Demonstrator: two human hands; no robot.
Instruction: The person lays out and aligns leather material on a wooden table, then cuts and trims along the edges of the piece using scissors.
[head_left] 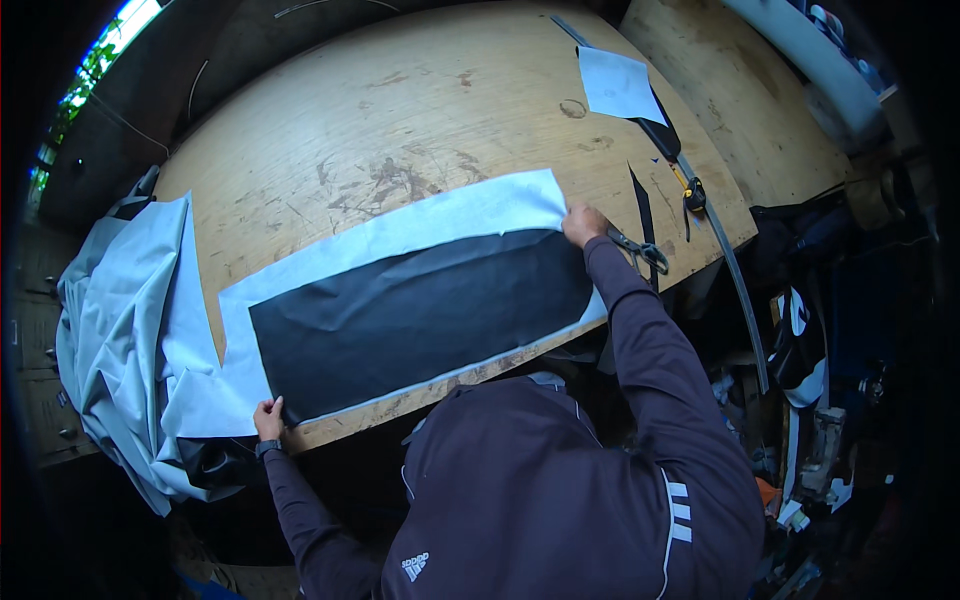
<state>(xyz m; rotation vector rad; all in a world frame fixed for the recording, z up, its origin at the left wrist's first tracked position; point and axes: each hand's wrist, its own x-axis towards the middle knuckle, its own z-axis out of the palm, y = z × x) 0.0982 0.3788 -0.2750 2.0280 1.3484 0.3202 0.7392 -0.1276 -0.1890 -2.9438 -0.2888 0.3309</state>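
A black leather-like sheet [420, 315] lies on a larger piece of white fabric [400, 225] along the near edge of the workbench. At the sheet's near left corner, my left hand [268, 420] is closed, thumb and fingers pinching the edge. My right hand [585, 225] is closed at the far right corner, where the white fabric and black sheet meet. The white fabric creases toward those fingers, which are partly hidden. Just right of my right wrist, scissors [640, 250] rest near a narrow black strip [641, 200].
Grey-white fabric [125, 300] hangs in a heap over the bench's left end. On the right, a long metal ruler [735, 290] overhangs the edge, beside a yellow-black cutter [692, 190]. A white paper-like piece [620, 85] lies at the back right of the wooden bench [480, 90].
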